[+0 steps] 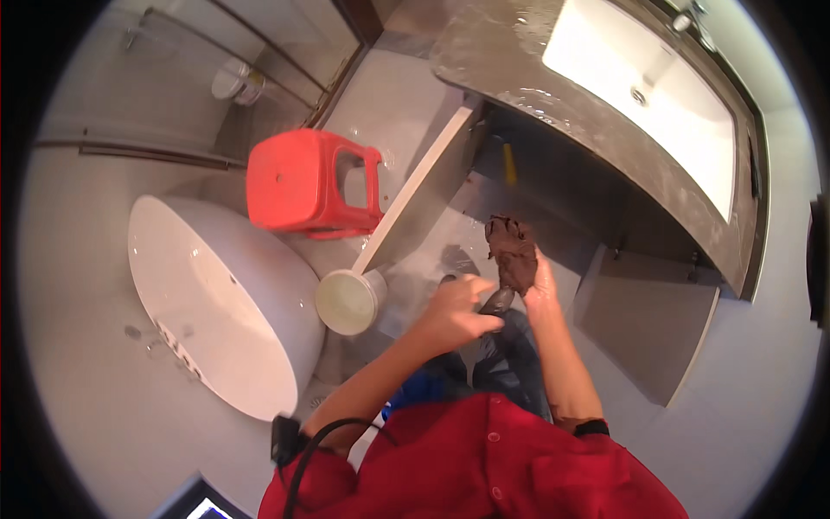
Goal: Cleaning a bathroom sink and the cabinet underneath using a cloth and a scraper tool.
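Observation:
A crumpled dark brown cloth (513,250), apparently wet, lies over the palm and fingers of my right hand (541,285). Most of that hand's fingers are hidden under it. My left hand (457,311) is just to the left of the cloth, slightly blurred, with thumb and fingers apart and nothing seen between them. Beneath both hands are my legs in dark trousers and a dark shoe (498,301). Before me stands the open vanity cabinet, with a thin yellow object (509,164) inside it.
Cabinet doors stand open at left (421,185) and right (642,318). Above is the wet stone countertop (493,52) with a white basin (687,123). A white bucket (350,301), a red plastic stool (285,178) and a white bathtub (220,305) are on my left.

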